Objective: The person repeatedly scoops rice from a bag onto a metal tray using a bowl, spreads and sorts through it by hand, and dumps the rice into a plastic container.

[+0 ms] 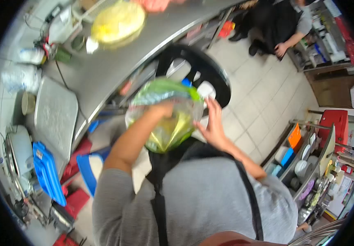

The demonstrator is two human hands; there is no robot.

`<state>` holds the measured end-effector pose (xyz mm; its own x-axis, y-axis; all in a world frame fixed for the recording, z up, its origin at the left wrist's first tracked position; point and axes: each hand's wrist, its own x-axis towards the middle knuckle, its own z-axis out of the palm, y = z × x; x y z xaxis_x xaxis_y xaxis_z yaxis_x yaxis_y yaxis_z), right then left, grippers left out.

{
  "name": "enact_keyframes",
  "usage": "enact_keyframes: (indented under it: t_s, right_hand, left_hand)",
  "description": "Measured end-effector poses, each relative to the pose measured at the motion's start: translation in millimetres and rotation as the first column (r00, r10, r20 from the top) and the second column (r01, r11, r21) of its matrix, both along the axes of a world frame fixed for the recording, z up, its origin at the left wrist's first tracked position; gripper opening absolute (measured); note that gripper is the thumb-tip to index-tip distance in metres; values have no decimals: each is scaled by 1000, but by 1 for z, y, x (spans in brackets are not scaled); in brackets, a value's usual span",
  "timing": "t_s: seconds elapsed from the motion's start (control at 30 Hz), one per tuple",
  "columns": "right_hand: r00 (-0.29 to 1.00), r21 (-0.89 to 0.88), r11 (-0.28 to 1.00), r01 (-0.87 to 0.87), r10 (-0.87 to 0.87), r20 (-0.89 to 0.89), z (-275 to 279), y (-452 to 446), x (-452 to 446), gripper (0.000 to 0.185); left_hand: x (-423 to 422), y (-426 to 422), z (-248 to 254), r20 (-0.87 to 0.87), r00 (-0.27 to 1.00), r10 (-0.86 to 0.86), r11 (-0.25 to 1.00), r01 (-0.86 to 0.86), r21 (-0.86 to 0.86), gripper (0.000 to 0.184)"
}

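A clear plastic bag with green and yellow parts (166,133) is held in front of my apron. My left hand (164,110) reaches into the bag's mouth, its fingers hidden by the plastic and blur. On the bag's right edge is my right hand (213,125), thumb and fingers spread around the rim, the plastic between them. Just beyond the bag stands a black round stool (220,78) with openings in its seat. A yellow bag (119,21) lies on the steel counter (103,61) at the upper left.
A metal tray (56,115) leans at the counter's left end, near a blue lid (48,172). At the upper right another person (273,24) in dark clothes is by a shelf. A rack with dishes (304,166) stands at the right.
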<state>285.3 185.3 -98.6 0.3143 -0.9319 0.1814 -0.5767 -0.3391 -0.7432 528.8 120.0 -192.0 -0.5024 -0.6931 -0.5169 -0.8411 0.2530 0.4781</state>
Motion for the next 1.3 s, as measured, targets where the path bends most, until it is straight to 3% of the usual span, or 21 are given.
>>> enact_keyframes:
  t_s: [0.07, 0.17, 0.3, 0.37, 0.5, 0.57, 0.6, 0.63, 0.73, 0.77, 0.83, 0.87, 0.9, 0.93, 0.97, 1.0, 1.07, 1.1, 1.13, 1.27, 1.3]
  right_hand:
    - [985, 135, 988, 77, -97, 146, -26, 1, -4, 90]
    - [922, 507, 852, 127, -290, 256, -78, 19, -15, 92]
    - [801, 742, 664, 93, -492, 340, -105, 42, -38, 78]
    - [788, 812, 573, 113, -549, 278, -127, 47, -52, 69]
    - [886, 813, 567, 134, -435, 158, -158, 47, -58, 66]
    - [900, 949, 316, 12, -417, 128, -156, 38, -43, 67]
    - [842, 976, 215, -31, -521, 141, -156, 36, -33, 70]
    - [845, 976, 212, -42, -515, 148, -152, 29, -21, 70]
    - [622, 932, -165, -324, -779, 78, -143, 3, 14, 79]
    - [628, 929, -165, -331, -773, 87, -155, -1, 19, 79]
    - [556, 856, -49, -515, -779, 290, -204, -9, 34, 78]
    - [532, 766, -163, -621, -806, 260, -243, -17, 37, 73]
    - [537, 762, -170, -624, -803, 260, -240, -18, 43, 73]
    - [605, 858, -111, -501, -754, 256, -229, -25, 52, 75]
    - [667, 928, -35, -370, -705, 240, -208, -33, 63, 78]
    - [734, 952, 91, -292, -616, 284, -215, -35, 68, 86]
    - [950, 806, 580, -116, -173, 261, -262, -27, 65, 103]
    - [993, 638, 767, -65, -12, 115, -284, -23, 63, 112]
    - [998, 501, 864, -46, 61, -14, -300, -21, 59, 121]
    - [985, 479, 876, -58, 128, -114, -275, -31, 39, 124]
    - [980, 573, 813, 104, 15, -199, -278, -30, 36, 125]
  left_hand:
    - [-3, -13, -82, -35, 999, 37, 996, -39, -75, 33]
    - [-9, -4, -159, 157, 980, 119, 993, -120, -1, 34]
    - [-17, -4, -195, 268, 947, 177, 980, -195, 43, 35]
    - [-19, -4, -200, 282, 937, 207, 973, -226, 37, 36]
    - [-11, 4, -200, 285, 919, 274, 958, -286, 4, 38]
    - [-5, 11, -196, 281, 910, 306, 950, -310, -30, 38]
    - [-1, 15, -194, 279, 904, 325, 945, -325, -49, 39]
    - [4, 20, -193, 273, 897, 348, 937, -342, -71, 39]
    - [20, 33, -182, 229, 874, 428, 903, -402, -152, 40]
    - [29, 37, -175, 221, 873, 434, 895, -391, -214, 41]
    - [46, 49, -164, 284, 897, 338, 855, -167, -490, 41]
    - [56, 57, -169, 397, 870, 291, 762, 40, -647, 45]
    - [63, 67, -190, 403, 866, 297, 764, 38, -644, 45]
    - [68, 76, -221, 283, 843, 458, 843, -310, -440, 47]
    - [74, 83, -248, 209, 752, 625, 781, -603, -163, 51]
    - [64, 91, -270, 252, 735, 629, 758, -508, -408, 60]
    - [62, 85, -288, 253, 718, 649, 750, -547, -371, 60]
    - [57, 75, -281, 255, 704, 662, 747, -596, -295, 60]
    - [52, 67, -275, 254, 696, 672, 741, -628, -237, 60]
    - [35, 45, -272, 244, 697, 675, 735, -664, -135, 60]
    - [33, 42, -273, 244, 695, 677, 732, -669, -126, 60]
